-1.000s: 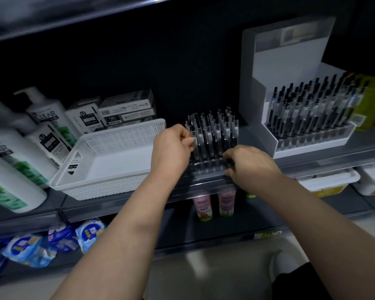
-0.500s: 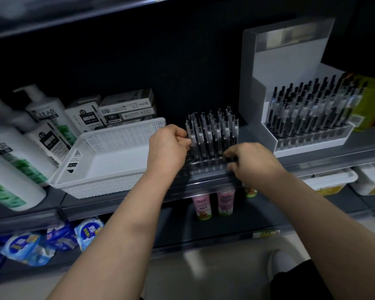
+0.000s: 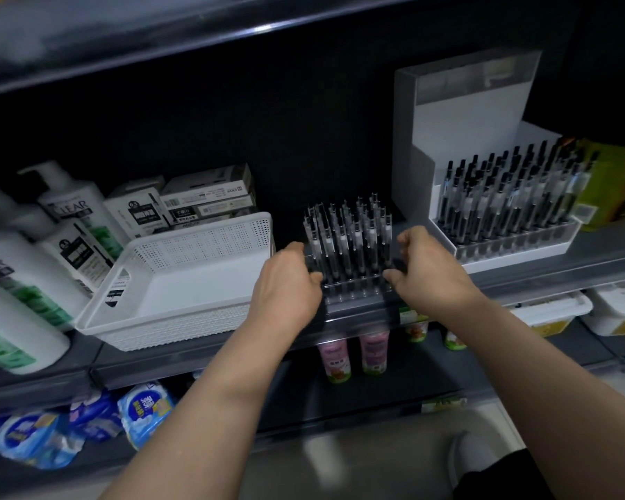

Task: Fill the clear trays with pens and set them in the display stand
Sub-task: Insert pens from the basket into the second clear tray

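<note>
Both hands, left hand (image 3: 285,283) and right hand (image 3: 426,268), clamp a filled clear tray (image 3: 354,290) mid-frame; display stand (image 3: 459,146) at right holds one tray, upper tier unfilled.

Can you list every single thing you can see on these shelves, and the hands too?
clear tray: one, full of pens, shelf middle
display stand: one, white, right, holding a pen-filled tray
basket: one, white, left of tray
boxes: several, white, behind basket
shampoo bottles: several, white, far left
small bottles: several, pink or green, lower shelf
packets: several, blue, lower left
left hand: at tray's left end
right hand: at tray's right end
</note>
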